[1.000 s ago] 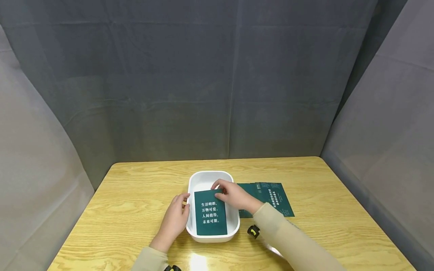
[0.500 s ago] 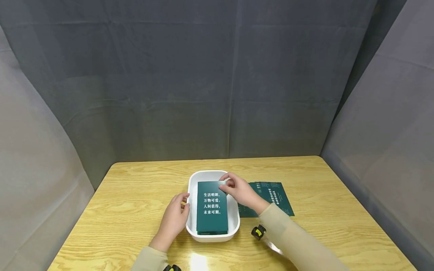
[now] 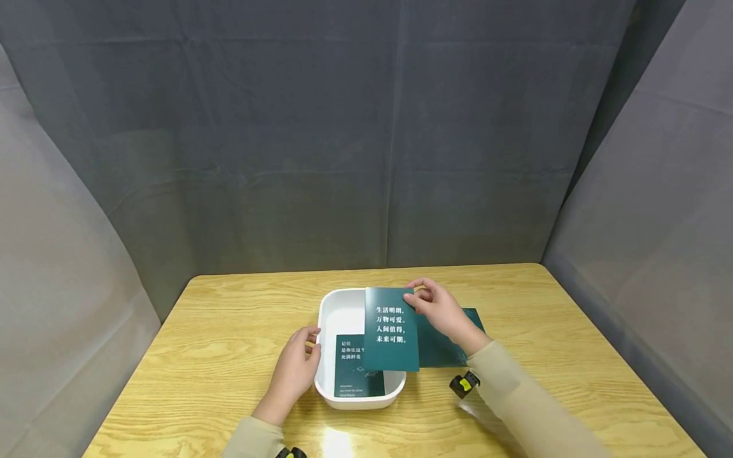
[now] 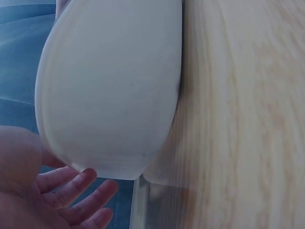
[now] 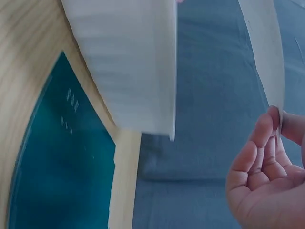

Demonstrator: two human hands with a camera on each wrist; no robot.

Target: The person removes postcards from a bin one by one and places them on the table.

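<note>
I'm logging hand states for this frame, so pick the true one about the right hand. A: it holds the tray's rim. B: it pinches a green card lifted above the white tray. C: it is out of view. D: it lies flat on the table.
B: the right hand pinches the top edge of the green card, held up over the white tray.

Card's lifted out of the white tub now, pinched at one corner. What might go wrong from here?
The right hand pinches the green card only at its top corner, so it might swing or slip and fall back into the tub. The left hand only rests against the tub's side, so a bump might slide it. A second card stays inside.
</note>
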